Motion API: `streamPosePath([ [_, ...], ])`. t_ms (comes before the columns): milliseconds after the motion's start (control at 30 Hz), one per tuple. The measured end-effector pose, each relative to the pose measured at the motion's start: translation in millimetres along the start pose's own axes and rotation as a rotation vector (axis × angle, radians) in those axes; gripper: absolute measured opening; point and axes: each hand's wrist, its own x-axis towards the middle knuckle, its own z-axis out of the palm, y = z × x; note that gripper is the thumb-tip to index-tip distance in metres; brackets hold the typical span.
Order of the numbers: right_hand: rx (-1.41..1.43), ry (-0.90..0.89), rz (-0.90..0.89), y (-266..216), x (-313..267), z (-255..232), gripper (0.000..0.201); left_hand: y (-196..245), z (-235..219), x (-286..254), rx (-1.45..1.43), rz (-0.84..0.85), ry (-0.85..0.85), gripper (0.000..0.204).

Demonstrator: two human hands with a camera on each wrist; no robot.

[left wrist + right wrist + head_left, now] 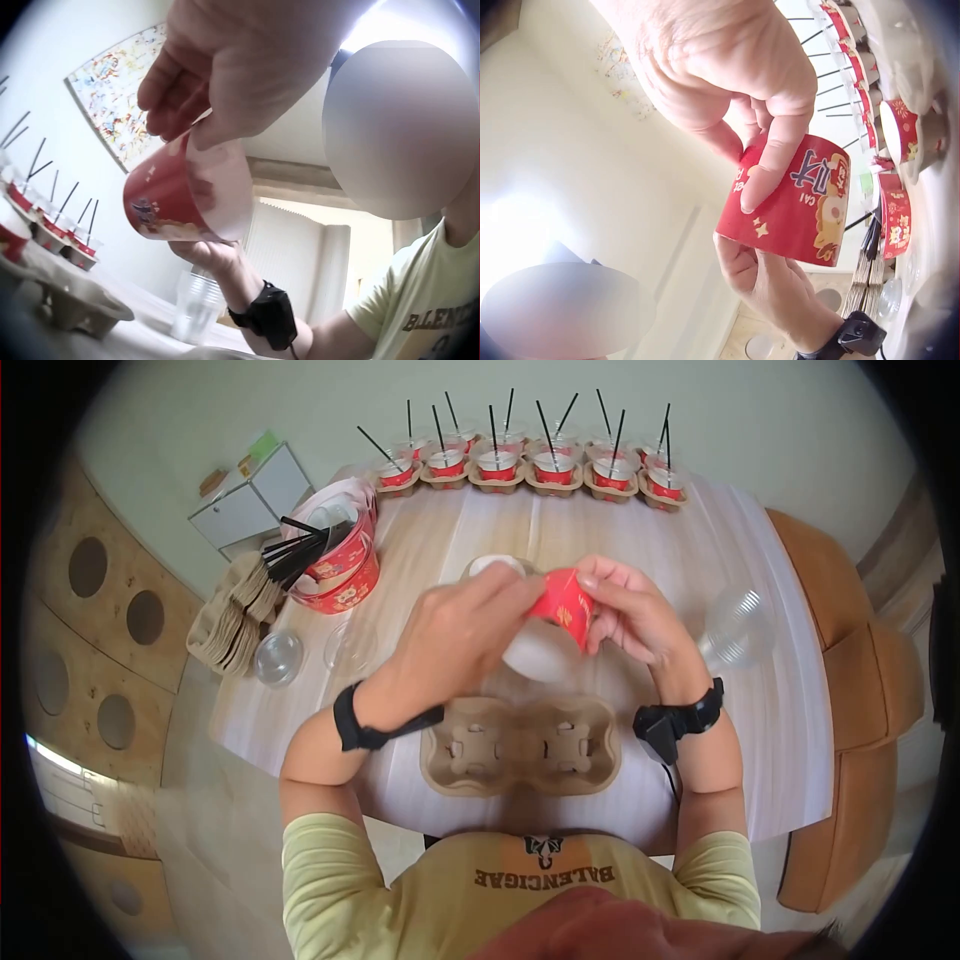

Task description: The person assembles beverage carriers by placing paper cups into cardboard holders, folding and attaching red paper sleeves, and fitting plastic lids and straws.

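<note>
Red sleeve (566,605), just one, is gripped by two: left hand (450,630), right hand (637,613).

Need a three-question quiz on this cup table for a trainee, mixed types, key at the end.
1. True or false: the left hand and right hand both hold the red sleeve.
2. The loose black straws rest on: a) the chair; b) the red tubs; c) the floor.
3. Fill in: the near carrier has ___ cup places.

Key: 1 true; 2 b; 3 two.
</note>
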Motion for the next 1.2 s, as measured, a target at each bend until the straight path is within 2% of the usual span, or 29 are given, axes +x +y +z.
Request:
streamPosePath([
  [33,0.008,0.009,-0.007,-2,0,-4,0.019,-4,4,7,0.053,-0.021,-0.005,0.015],
  [67,-0.061,0.092,0.005,-7,-2,-5,0.020,-9,9,15,0.044,-0.053,-0.004,0.009],
  [100,-0.059,0.095,-0.003,-11,-2,-8,0.020,-17,16,23,0.044,-0.044,-0.008,0.009],
  [167,-0.583,0.369,-0.134,-17,-2,-19,0.023,-33,29,38,-0.001,-0.045,-0.015,0.007],
  [200,-0.675,0.458,-0.175,-16,-3,-26,0.025,-37,32,46,-0.068,-0.109,-0.109,0.009],
  [233,-0.674,0.463,-0.182,-15,-5,-30,0.025,-43,40,51,-0.068,-0.101,-0.111,0.009],
  [300,-0.964,0.486,-0.287,-15,-5,-34,0.028,-57,61,54,-0.080,-0.311,-0.290,0.012],
  [333,-0.964,0.491,-0.292,-14,-6,-33,0.028,-62,70,55,-0.078,-0.304,-0.291,0.012],
  [400,-1.310,0.438,-0.375,-7,-5,-31,0.028,-69,85,56,-0.038,-0.287,-0.387,0.015],
  [533,-1.416,0.419,-0.283,4,1,-44,0.030,-75,103,54,0.008,-0.239,-0.371,0.014],
  [600,-1.436,0.461,-0.152,5,2,-44,0.026,-79,111,51,0.053,-0.227,-0.441,0.013],
  [733,-1.528,0.538,-0.190,14,5,-51,0.022,-79,117,50,0.061,-0.272,-0.494,0.013],
  [800,-1.569,0.552,-0.075,14,6,-49,0.021,-78,117,51,0.078,-0.318,-0.573,0.015],
  [833,-1.572,0.549,-0.073,15,6,-49,0.021,-76,115,50,0.076,-0.320,-0.571,0.015],
  [900,-1.762,0.605,-0.089,19,8,-49,0.020,-68,109,44,0.074,-0.310,-0.436,0.026],
  [933,-1.764,0.605,-0.087,19,7,-48,0.020,-63,104,41,0.071,-0.310,-0.436,0.026],
  [1000,-1.765,0.649,-0.123,21,7,-46,0.013,-57,95,34,-0.083,-0.112,-0.327,0.049],
  [1033,-1.763,0.651,-0.121,20,8,-46,0.013,-55,95,31,-0.084,-0.112,-0.329,0.049],
  [1100,-1.835,0.617,-0.045,21,10,-46,0.012,-55,93,22,-0.086,0.052,-0.464,0.068],
  [1133,-1.837,0.606,-0.046,22,11,-47,0.012,-54,94,18,-0.084,0.042,-0.461,0.068],
  [1200,-1.887,0.582,-0.088,26,11,-50,0.011,-53,98,14,0.098,0.056,-0.559,0.076],
])
